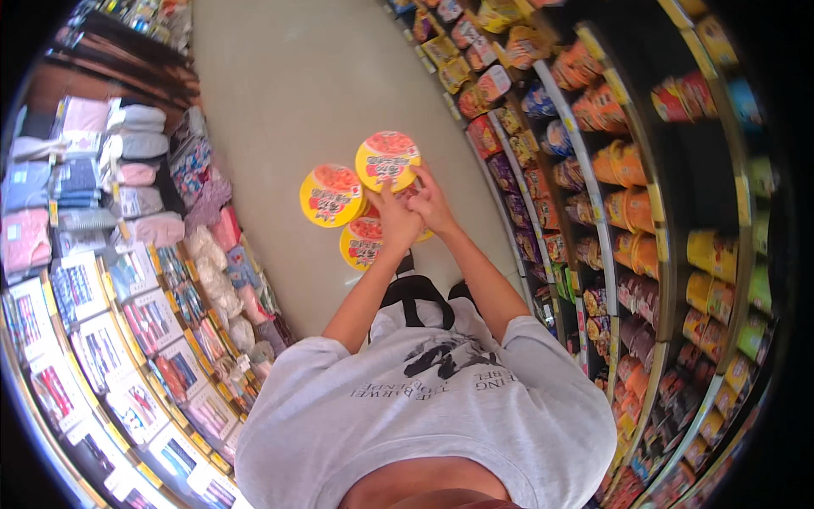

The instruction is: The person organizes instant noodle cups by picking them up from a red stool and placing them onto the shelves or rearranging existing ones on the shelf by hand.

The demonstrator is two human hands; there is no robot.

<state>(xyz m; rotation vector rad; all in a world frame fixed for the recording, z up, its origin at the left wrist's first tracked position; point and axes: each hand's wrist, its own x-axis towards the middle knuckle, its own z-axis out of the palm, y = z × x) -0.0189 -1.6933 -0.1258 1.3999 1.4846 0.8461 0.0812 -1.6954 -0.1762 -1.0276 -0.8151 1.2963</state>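
Observation:
Several round instant-noodle tubs with yellow-rimmed, printed lids are grouped in front of me, above the floor. One tub (331, 195) is at the left, another (388, 159) at the upper right, and a third (362, 243) lower down; part of one more shows beneath my hands. My left hand (399, 216) reaches over the middle of the group, with its fingers at the lower edge of the upper right tub. My right hand (432, 198) touches that tub's right edge with a fingertip, its other fingers bent close to my left hand. What supports the tubs is hidden.
Shelves of packaged noodle cups and bowls (626, 162) rise on the right. At the left are shelves with folded textiles (137, 143) and boxed goods (149, 318). The pale aisle floor (286, 83) runs between them. A black strap or bag (416, 296) hangs at my waist.

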